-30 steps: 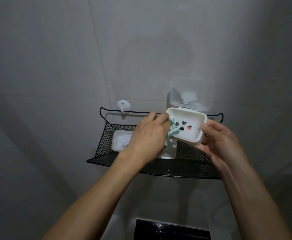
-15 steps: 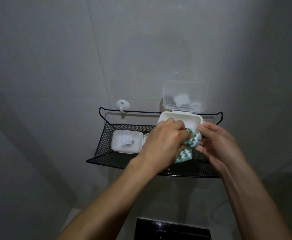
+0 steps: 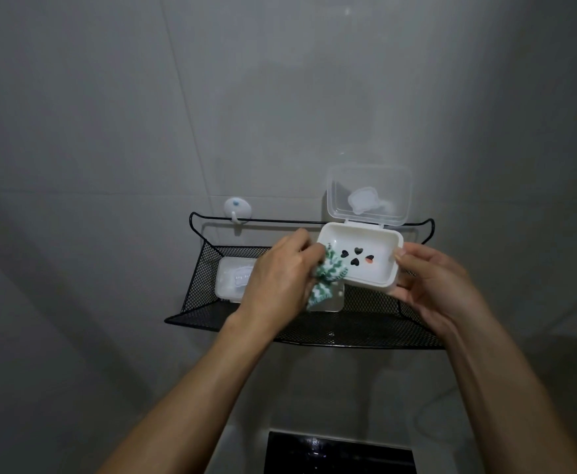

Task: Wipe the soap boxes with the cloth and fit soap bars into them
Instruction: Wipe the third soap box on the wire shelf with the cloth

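Left hand (image 3: 277,278) gripping green-white cloth (image 3: 328,278) inside open soap box (image 3: 362,260), right hand (image 3: 441,289) clasping box over mesh shelf (image 3: 366,331)

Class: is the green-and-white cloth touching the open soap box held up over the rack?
Touching. The head view shows the cloth, gripped by the left hand, lying over the open soap box's left rim onto its floor.

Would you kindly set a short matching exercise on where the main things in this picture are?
Things:
1. green-and-white patterned cloth
2. open white plastic soap box
3. closed white soap box
4. white wall hook

Places:
A. lying in the black mesh shelf
B. gripped by the left hand
C. on the tiled wall
D. held by the right hand

Pairs: 1-B, 2-D, 3-A, 4-C
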`<action>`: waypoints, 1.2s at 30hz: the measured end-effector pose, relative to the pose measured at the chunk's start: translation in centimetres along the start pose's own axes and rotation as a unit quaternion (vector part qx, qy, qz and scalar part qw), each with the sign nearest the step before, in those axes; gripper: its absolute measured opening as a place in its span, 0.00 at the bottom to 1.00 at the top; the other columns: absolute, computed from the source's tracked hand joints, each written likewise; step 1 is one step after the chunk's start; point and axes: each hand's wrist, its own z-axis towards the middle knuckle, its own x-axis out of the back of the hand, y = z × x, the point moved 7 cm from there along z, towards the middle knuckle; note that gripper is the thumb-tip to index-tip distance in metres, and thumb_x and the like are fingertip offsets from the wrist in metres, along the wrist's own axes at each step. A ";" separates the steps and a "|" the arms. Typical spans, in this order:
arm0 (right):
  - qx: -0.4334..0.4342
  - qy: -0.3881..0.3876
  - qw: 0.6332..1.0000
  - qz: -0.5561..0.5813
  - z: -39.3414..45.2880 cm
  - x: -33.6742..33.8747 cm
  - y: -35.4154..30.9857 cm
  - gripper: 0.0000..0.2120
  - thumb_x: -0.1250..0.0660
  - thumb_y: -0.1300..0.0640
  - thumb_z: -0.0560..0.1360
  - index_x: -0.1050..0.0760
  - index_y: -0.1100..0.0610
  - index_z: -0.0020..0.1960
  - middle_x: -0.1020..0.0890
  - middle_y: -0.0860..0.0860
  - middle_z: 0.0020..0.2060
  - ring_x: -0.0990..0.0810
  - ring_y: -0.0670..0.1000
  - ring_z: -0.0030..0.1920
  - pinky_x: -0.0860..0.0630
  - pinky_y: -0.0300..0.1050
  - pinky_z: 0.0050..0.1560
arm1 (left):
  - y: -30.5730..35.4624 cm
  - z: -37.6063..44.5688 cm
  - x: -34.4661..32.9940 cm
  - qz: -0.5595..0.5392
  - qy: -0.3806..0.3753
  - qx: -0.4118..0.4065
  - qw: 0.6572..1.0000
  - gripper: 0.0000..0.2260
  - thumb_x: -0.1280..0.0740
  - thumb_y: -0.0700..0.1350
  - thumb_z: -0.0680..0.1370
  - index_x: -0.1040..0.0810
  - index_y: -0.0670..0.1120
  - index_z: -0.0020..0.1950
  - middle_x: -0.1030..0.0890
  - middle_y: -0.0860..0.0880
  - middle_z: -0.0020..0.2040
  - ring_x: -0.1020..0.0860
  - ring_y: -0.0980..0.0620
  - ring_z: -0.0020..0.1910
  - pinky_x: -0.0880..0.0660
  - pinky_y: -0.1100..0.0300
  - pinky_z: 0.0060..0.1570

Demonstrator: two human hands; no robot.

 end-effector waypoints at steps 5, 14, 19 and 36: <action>0.005 0.019 0.998 -0.058 0.1 0.9 -0.5 0.07 0.36 0.64 0.80 0.22 0.56 0.47 0.14 0.51 0.35 0.15 0.49 0.34 0.19 0.47 0.34 | -2.5 -0.7 -0.4 0.013 -0.005 0.072 0.997 0.11 0.26 0.41 0.71 0.23 0.49 0.51 0.25 0.53 0.49 0.24 0.50 0.47 0.32 0.58 0.38; 0.017 0.051 0.991 -0.127 0.6 2.0 -1.5 0.03 0.33 0.59 0.77 0.21 0.55 0.48 0.17 0.51 0.34 0.20 0.49 0.31 0.26 0.43 0.34 | -6.8 -0.7 -2.2 -0.067 -0.139 0.170 0.973 0.12 0.23 0.48 0.70 0.17 0.56 0.52 0.20 0.60 0.46 0.23 0.59 0.43 0.29 0.63 0.41; 0.016 0.048 0.989 -0.136 1.2 1.4 -1.6 0.05 0.33 0.59 0.76 0.21 0.54 0.42 0.17 0.51 0.34 0.19 0.51 0.35 0.23 0.45 0.36 | -8.8 0.5 0.4 -0.244 -0.017 0.226 0.943 0.04 0.27 0.47 0.75 0.16 0.53 0.49 0.17 0.58 0.43 0.20 0.62 0.42 0.25 0.63 0.45; 0.047 -0.037 0.986 -0.158 1.1 -2.0 -2.4 0.09 0.28 0.51 0.76 0.17 0.57 0.43 0.17 0.53 0.32 0.19 0.51 0.30 0.25 0.41 0.29 | -7.1 2.1 4.0 -0.361 -0.072 0.226 0.902 0.05 0.29 0.47 0.77 0.16 0.47 0.44 0.15 0.48 0.37 0.26 0.61 0.29 0.32 0.66 0.30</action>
